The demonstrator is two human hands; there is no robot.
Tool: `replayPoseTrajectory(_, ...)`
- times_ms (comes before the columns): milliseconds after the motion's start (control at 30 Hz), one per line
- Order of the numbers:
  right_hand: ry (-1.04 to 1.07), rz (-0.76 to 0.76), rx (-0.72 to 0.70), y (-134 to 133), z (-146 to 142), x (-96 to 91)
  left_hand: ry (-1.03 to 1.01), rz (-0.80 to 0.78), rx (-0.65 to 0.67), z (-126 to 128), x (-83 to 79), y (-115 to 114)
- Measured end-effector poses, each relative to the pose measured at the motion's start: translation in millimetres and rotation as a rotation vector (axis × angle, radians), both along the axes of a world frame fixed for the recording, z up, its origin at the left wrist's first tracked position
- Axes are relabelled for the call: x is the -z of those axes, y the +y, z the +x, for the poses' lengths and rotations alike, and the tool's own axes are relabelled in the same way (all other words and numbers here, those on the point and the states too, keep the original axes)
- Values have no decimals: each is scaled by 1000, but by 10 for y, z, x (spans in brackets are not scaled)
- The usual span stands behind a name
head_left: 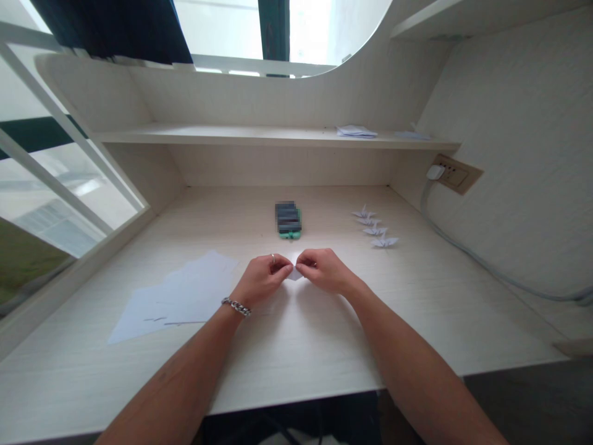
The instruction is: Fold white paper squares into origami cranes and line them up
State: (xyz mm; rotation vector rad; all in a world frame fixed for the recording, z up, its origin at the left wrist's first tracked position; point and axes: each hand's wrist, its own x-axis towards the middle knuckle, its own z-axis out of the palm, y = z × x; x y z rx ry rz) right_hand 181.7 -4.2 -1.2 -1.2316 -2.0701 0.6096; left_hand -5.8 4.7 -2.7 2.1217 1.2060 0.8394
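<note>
Between my two hands is a small piece of folded white paper (295, 274), pinched low over the desk. My left hand (265, 276), with a ring and a chain bracelet at the wrist, is closed on its left side. On its right side the fingertips of my right hand (322, 269) are closed. Fingers cover most of the paper, so its folds are hard to make out. Several white paper cranes (384, 241) stand in a slanting row to the right, beyond my right hand. Loose white sheets (194, 290) lie overlapping to the left of my left hand.
A phone-like dark object with a green edge (289, 220), its face blurred, lies beyond my hands. Folded papers (356, 131) rest on the shelf (259, 136). A white plug (435, 172) sits in the wall socket (458, 174), its cable (482, 262) running down the right side.
</note>
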Motion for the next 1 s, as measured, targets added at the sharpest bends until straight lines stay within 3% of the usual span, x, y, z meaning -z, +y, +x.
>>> replayPoseTrajectory(567, -4, -40, -19, 14, 83, -41, 94, 54, -25, -35, 21, 34)
replayPoseTrajectory(833, 12, -37, -53, 36, 30, 54, 37, 10, 29, -35, -2, 23)
replayPoseTrajectory(1000, 122, -75, 10, 88, 78, 46, -141, -79, -66, -71, 17, 82)
